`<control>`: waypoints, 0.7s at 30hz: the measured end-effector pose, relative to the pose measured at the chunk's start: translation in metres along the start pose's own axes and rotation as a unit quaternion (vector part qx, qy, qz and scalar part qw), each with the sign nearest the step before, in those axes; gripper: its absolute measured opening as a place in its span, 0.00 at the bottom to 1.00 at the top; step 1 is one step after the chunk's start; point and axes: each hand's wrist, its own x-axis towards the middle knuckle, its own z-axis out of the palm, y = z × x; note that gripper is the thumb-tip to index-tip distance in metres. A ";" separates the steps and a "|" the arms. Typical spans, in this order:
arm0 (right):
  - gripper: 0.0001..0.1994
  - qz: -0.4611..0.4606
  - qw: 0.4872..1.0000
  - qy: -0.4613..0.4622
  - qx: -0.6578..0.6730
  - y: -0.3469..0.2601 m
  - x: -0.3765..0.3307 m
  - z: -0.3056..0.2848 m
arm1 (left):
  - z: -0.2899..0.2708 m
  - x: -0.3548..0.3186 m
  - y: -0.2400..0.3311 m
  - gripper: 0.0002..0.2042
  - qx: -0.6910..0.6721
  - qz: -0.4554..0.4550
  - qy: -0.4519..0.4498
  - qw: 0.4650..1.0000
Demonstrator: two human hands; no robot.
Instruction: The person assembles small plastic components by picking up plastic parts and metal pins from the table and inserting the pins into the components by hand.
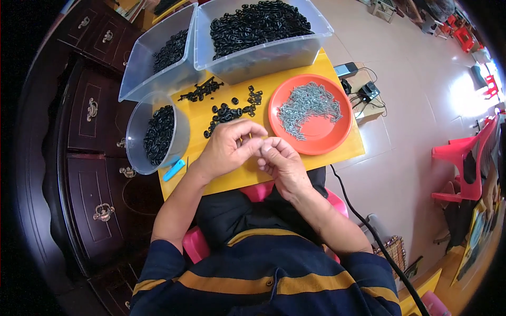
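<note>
Over the near part of the yellow table, my left hand and my right hand meet, thumbs and forefingers pinched close together. Whatever sits between the fingertips is hidden or too small to make out. Just beyond my left hand lies a loose cluster of small black oval parts. Small black pieces with holes lie behind it, and a heap of longer black pieces is farther left. To the right of my hands stands a round orange-red dish holding many small silver metal pieces, apparently screws or pins.
A clear round tub of black parts stands at the table's left, beside a light-blue-handled tool. Two clear bins, one left and one larger, hold black parts at the back. Dark drawers line the left; a black cable hangs at right.
</note>
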 end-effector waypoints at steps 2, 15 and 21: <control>0.06 0.003 1.000 -0.004 -0.009 0.003 -0.001 0.000 | 0.003 0.017 0.006 0.06 0.040 0.024 0.059 0.997; 0.08 -0.126 0.858 -0.097 -0.489 0.015 -0.015 0.011 | 0.095 0.113 0.009 0.15 0.310 0.141 -0.135 0.930; 0.08 -0.154 0.846 -0.086 -0.503 0.018 -0.014 0.007 | 0.095 0.112 0.002 0.15 0.308 0.158 -0.133 0.929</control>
